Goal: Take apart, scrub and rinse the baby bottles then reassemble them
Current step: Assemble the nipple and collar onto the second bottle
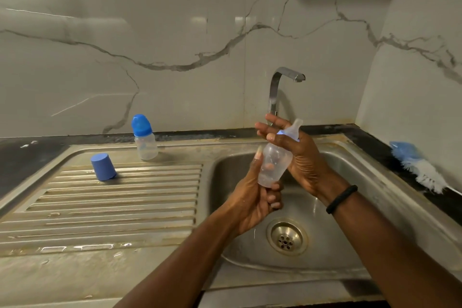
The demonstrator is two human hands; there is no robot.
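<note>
The left hand (252, 197) has its fingers curled round the base of a clear bottle (273, 162), tilted above the sink (350, 162). The right hand (300, 155) grips its blue collar below the teat (295, 127). A capped bottle (145, 137) and a loose cap (103, 167) stand on the drainboard (112, 207).

A home kitchen: a stainless-steel sink (350, 165) with ribbed drainboard (120, 197) and chrome tap (275, 90) set in a dark countertop (30, 155) under marble-look wall tiles (175, 32).
</note>
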